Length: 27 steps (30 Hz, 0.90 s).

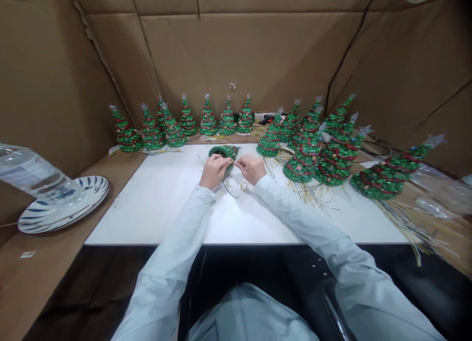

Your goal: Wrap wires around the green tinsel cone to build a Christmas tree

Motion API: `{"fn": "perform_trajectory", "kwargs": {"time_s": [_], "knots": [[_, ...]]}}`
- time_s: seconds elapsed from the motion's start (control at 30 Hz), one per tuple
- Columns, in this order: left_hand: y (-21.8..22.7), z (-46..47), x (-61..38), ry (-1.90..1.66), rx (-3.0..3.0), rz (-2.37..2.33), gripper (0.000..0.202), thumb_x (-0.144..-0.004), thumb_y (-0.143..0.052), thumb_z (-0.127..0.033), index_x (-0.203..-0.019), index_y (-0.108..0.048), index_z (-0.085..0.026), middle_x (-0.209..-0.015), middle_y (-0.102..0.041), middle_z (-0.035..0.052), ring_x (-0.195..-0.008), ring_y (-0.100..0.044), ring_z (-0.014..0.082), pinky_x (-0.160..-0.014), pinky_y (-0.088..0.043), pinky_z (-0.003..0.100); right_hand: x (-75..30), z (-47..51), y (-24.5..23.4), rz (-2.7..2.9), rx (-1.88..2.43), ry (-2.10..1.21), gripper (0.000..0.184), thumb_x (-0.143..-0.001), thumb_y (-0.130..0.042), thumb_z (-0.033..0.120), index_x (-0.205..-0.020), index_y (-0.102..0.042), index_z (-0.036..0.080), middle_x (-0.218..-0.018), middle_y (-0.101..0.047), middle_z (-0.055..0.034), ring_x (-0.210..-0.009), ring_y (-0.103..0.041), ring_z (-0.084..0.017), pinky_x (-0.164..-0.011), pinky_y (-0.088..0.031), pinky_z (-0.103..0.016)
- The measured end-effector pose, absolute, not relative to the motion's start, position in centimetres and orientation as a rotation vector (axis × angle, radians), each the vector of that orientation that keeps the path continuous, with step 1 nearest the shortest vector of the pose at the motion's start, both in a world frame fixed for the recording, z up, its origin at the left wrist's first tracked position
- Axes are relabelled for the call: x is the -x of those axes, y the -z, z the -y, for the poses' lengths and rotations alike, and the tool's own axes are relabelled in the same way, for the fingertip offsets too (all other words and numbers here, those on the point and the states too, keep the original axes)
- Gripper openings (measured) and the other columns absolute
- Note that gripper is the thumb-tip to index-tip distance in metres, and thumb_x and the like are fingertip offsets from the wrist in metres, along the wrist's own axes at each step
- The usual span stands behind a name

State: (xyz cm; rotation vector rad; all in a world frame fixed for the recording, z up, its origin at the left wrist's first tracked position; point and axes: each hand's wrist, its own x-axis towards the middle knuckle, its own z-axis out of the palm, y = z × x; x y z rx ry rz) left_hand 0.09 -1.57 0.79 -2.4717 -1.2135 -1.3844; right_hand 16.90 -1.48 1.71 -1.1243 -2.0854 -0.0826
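Note:
A small green tinsel Christmas tree [231,151] lies on its side on the white board [162,193], its dark open base turned toward me. Thin wires stick out around that base. At the base, my left hand [214,170] is closed in a pinch on a thin wire. Just to its right, my right hand [251,168] also pinches what looks like a wire, its fingertips almost meeting those of the left. The exact ends between the fingers are too small to make out. Loose dark and yellow wires [241,185] lie on the board below the hands.
Several upright trees [187,117] line the back, and more trees [337,156] with trailing wires [313,196] crowd the right. On the left, a water bottle [40,176] leans on a patterned plate [98,184]. Clear plastic [438,198] lies far right. Cardboard walls [236,51] enclose the table.

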Motion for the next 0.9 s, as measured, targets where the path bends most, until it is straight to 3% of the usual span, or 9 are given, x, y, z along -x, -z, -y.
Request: {"fn": "perform_trajectory", "kwargs": {"time_s": [0.1, 0.2, 0.33, 0.43, 0.67, 0.9], "knots": [[-1.6, 1.7, 0.5, 1.817, 2.259, 1.283, 0.035, -0.089, -0.032, -0.032, -0.112, -0.056, -0.022, -0.107, -0.061, 0.0068, -0.094, -0.056, 0.0157, -0.084, -0.043, 0.033, -16.7, 1.4, -2.0, 1.883, 1.259, -0.254, 0.018, -0.076, -0.058, 0.027, -0.06, -0.056, 0.018, -0.063, -0.059, -0.0018, -0.063, -0.05, -0.014, -0.061, -0.036, -0.025], [-2.4, 1.6, 1.6, 2.16, 1.908, 1.313, 0.04, -0.09, -0.025, -0.028, -0.126, -0.042, -0.025, -0.119, -0.054, 0.0072, -0.094, -0.059, 0.013, -0.082, -0.046, 0.029, -16.7, 1.0, -2.4, 1.54, 1.345, -0.871, 0.021, -0.071, -0.062, 0.021, -0.053, -0.053, 0.016, -0.052, -0.054, 0.0012, -0.049, -0.044, -0.009, -0.048, -0.033, -0.021], [-2.9, 1.4, 2.7, 2.25, 1.721, 1.332, 0.042, -0.087, -0.024, -0.019, -0.126, -0.039, -0.024, -0.114, -0.056, 0.0082, -0.099, -0.057, 0.0136, -0.083, -0.047, 0.029, -17.0, 0.8, -3.0, 1.008, 1.257, -1.664, 0.016, -0.075, -0.055, 0.013, -0.059, -0.054, 0.012, -0.048, -0.051, 0.0022, -0.037, -0.031, -0.003, -0.033, -0.019, -0.016], [-2.7, 1.2, 2.9, 2.249, 1.7, 1.354, 0.041, -0.083, -0.027, -0.012, -0.12, -0.043, -0.022, -0.107, -0.059, 0.0078, -0.101, -0.057, 0.0135, -0.086, -0.047, 0.03, -17.1, 0.9, -3.1, 0.776, 1.157, -1.945, 0.02, -0.081, -0.047, 0.011, -0.062, -0.051, 0.012, -0.046, -0.047, 0.0033, -0.033, -0.024, -0.001, -0.029, -0.012, -0.013], [-2.4, 1.2, 2.9, 2.292, 1.648, 1.434, 0.03, -0.075, -0.029, -0.006, -0.088, -0.054, -0.017, -0.082, -0.063, 0.0032, -0.076, -0.063, 0.0109, -0.073, -0.052, 0.027, -16.1, 1.7, -3.7, 0.762, 1.056, -1.992, 0.018, -0.083, -0.047, 0.014, -0.066, -0.052, 0.012, -0.048, -0.049, 0.0037, -0.033, -0.027, -0.001, -0.028, -0.017, -0.012], [-2.3, 1.2, 2.8, 2.248, 1.596, 1.488, 0.027, -0.073, -0.033, -0.007, -0.086, -0.055, -0.018, -0.08, -0.064, 0.0021, -0.072, -0.063, 0.0101, -0.07, -0.053, 0.024, -15.2, 2.8, -4.0, 0.934, 1.213, -1.698, 0.005, -0.072, -0.058, 0.017, -0.075, -0.054, 0.014, -0.061, -0.054, 0.0019, -0.04, -0.038, -0.003, -0.033, -0.025, -0.015]]}}
